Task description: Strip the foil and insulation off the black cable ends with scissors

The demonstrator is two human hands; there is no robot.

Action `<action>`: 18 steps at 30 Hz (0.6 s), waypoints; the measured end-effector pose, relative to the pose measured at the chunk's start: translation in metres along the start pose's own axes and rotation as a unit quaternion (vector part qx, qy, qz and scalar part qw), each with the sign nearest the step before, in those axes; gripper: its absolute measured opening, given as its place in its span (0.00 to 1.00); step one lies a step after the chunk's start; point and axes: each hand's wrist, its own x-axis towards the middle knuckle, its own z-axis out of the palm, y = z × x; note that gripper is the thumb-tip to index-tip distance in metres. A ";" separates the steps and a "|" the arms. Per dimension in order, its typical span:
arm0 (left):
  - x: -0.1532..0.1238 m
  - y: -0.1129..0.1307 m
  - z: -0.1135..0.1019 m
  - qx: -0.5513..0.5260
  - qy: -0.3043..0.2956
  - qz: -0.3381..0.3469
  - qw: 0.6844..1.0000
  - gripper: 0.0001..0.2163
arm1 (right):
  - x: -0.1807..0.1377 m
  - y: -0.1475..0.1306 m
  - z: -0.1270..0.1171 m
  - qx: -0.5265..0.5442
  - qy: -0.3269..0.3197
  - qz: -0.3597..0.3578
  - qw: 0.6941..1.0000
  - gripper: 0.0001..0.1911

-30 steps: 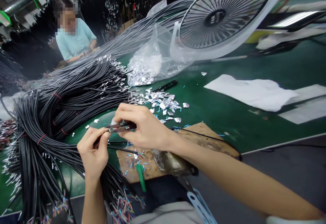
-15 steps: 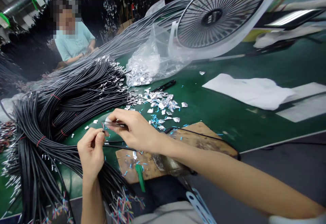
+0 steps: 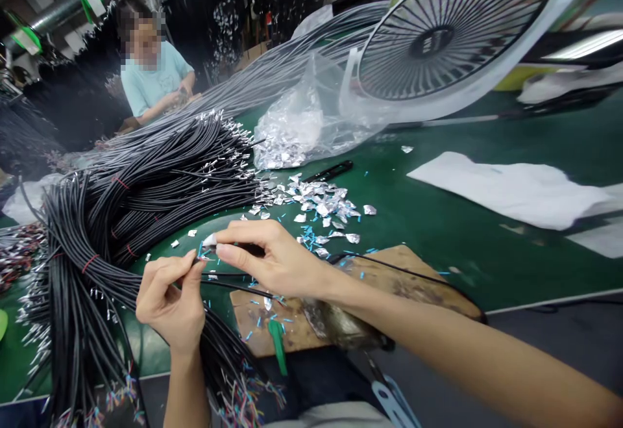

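Observation:
My left hand (image 3: 171,301) is closed in a pinch on the end of a black cable, where short thin coloured wires (image 3: 200,250) stick out, one of them blue. Just right of it, my right hand (image 3: 280,258) has its fingers closed round a slim dark tool (image 3: 250,248), mostly covered by the fingers. A white wrap (image 3: 209,240) sits on its index fingertip, close to the bared wires. Under the hands, black cable lengths run over the green table toward a worn wooden board (image 3: 409,278).
Bundled black cables (image 3: 160,181) lie left and behind. Foil scraps (image 3: 324,204), a black cutter (image 3: 328,171), a clear bag (image 3: 292,132) and a fan (image 3: 438,45) stand beyond. White cloth (image 3: 506,188) lies right. A green-handled tool (image 3: 277,347) is at the board. Across sits a person (image 3: 156,80).
The whole view has shifted, so the scene sits further right and slightly lower. My left hand has turned a little, and a blue wire now shows more plainly between the fingertips.

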 end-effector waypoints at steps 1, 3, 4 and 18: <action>0.000 0.000 0.000 0.003 0.000 0.003 1.000 0.12 | 0.000 0.000 0.000 0.006 0.000 -0.003 1.000 0.12; 0.000 0.001 0.000 0.006 -0.003 0.007 1.000 0.11 | 0.000 0.000 0.000 0.014 0.001 -0.009 1.000 0.13; 0.000 0.001 0.000 0.007 -0.007 0.006 1.000 0.11 | 0.000 -0.001 0.000 0.013 0.004 -0.012 1.000 0.13; 0.000 -0.001 -0.001 0.005 -0.031 -0.002 0.999 0.11 | 0.001 -0.002 -0.006 0.002 -0.013 0.012 1.000 0.13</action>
